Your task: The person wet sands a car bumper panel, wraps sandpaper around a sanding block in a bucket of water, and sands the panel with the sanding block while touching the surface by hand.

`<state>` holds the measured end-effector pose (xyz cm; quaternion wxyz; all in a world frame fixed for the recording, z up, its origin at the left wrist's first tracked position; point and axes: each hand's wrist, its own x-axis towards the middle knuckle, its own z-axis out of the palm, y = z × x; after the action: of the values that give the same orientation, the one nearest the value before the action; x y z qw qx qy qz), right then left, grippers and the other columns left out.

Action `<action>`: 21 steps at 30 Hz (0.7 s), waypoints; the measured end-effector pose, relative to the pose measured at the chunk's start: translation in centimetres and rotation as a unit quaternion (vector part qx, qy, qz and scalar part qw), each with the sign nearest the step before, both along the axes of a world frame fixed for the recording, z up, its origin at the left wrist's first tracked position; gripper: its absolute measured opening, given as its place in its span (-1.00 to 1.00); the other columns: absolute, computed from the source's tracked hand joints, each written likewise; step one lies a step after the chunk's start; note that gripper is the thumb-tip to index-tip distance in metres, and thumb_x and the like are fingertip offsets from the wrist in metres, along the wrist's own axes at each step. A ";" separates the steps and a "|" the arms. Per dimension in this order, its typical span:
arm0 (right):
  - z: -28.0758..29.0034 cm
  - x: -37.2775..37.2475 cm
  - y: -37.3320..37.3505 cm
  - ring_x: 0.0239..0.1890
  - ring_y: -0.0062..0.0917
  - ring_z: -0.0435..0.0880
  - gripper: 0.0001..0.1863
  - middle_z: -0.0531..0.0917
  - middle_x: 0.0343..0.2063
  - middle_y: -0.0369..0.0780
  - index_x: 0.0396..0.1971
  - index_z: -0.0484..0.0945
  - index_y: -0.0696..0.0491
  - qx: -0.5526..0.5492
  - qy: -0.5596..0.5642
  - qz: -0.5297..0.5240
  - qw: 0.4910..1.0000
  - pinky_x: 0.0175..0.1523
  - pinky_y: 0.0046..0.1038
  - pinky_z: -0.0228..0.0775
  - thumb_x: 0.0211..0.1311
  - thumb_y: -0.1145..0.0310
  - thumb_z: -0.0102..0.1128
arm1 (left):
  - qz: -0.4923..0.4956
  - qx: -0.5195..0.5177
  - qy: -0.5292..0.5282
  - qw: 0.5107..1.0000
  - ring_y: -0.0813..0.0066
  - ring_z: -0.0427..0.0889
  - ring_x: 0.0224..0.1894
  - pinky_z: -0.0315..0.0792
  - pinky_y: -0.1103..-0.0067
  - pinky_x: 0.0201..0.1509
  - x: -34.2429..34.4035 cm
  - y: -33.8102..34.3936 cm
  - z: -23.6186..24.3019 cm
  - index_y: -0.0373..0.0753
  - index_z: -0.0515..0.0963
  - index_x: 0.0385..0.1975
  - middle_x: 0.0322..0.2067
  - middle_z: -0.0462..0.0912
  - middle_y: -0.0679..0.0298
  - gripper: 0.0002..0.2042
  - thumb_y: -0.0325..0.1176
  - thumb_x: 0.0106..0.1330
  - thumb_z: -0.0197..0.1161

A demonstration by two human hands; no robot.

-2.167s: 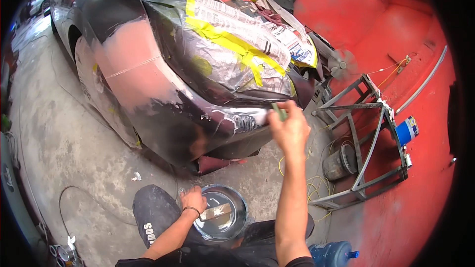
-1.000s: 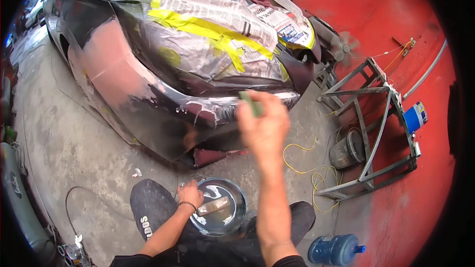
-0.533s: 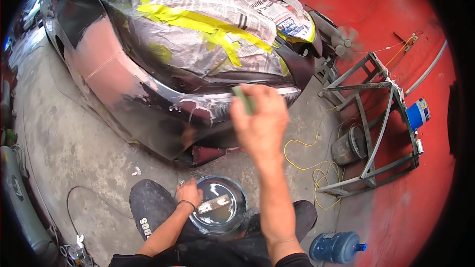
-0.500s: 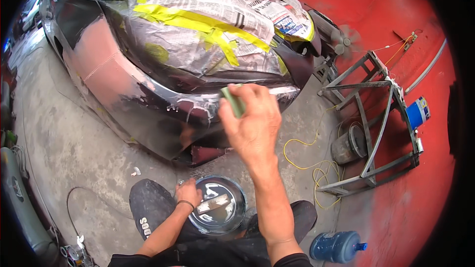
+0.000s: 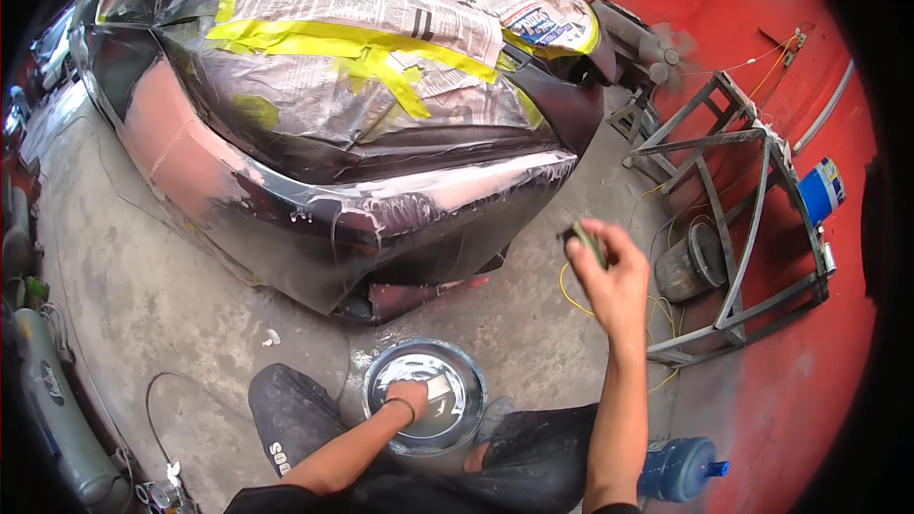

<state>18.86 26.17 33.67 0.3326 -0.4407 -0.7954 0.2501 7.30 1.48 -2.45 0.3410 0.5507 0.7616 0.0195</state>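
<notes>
My right hand (image 5: pixel 617 276) is raised to the right of the car bumper (image 5: pixel 428 238), apart from it. Its fingers and thumb pinch a small green and dark sanding block (image 5: pixel 588 244). Below, my left hand (image 5: pixel 407 393) reaches into a round dark basin (image 5: pixel 371 419) of water between my legs. Its curled fingers, partly hidden, close over one end of a pale rectangular block (image 5: pixel 438 387). Whitish wet streaks run along the bumper's upper edge, and a pink primed patch (image 5: pixel 171 124) covers its left side.
Newspaper (image 5: pixel 362 9) and yellow tape mask the car above the bumper. At right stand a metal frame (image 5: pixel 733 228), a grey bucket (image 5: pixel 690 262) and a blue can (image 5: pixel 821 192). A blue water jug (image 5: pixel 678 468) lies near my right arm; a green cylinder (image 5: pixel 57 400) is far left.
My right hand has moved away from the bumper to the right with the sanding block. My left hand has gone from the basin's rim into the basin, onto the pale block.
</notes>
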 end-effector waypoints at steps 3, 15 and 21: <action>-0.9 2.4 -3.5 0.03 -0.23 0.81 -0.63 0.81 0.00 -0.08 0.03 0.81 0.09 0.030 0.014 0.033 0.999 0.17 -0.27 0.61 0.24 0.32 0.55 | 0.019 -0.079 0.002 0.997 -0.04 0.84 0.15 0.69 0.11 0.25 -0.4 0.6 -5.2 -0.20 0.81 0.05 0.04 0.85 -0.07 -0.64 -0.19 0.45 0.22; -3.5 6.6 -1.8 0.06 -0.14 0.77 -0.63 0.81 0.00 -0.09 0.00 0.81 0.09 0.051 0.033 0.018 0.998 0.21 -0.20 0.59 0.19 0.35 0.56 | -0.177 0.460 0.058 0.868 0.01 0.71 -0.21 0.59 0.17 -0.06 -11.6 2.5 35.7 -0.23 0.67 -0.21 -0.29 0.71 0.15 -0.89 -0.38 0.40 0.44; -4.3 5.6 -1.5 0.02 -0.15 0.76 -0.66 0.81 -0.02 -0.11 -0.03 0.82 0.07 0.085 0.041 0.064 0.994 0.18 -0.20 0.59 0.18 0.35 0.55 | -0.245 0.366 0.335 0.833 -0.11 0.46 0.45 0.38 0.08 0.49 -16.8 5.3 40.0 -0.36 0.39 0.48 0.45 0.45 -0.08 -0.25 -0.34 0.28 0.49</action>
<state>24.42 24.65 29.41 0.3842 -0.3486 -0.8260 0.2206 -9.54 6.80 37.58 -0.1677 0.7766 0.6067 0.0273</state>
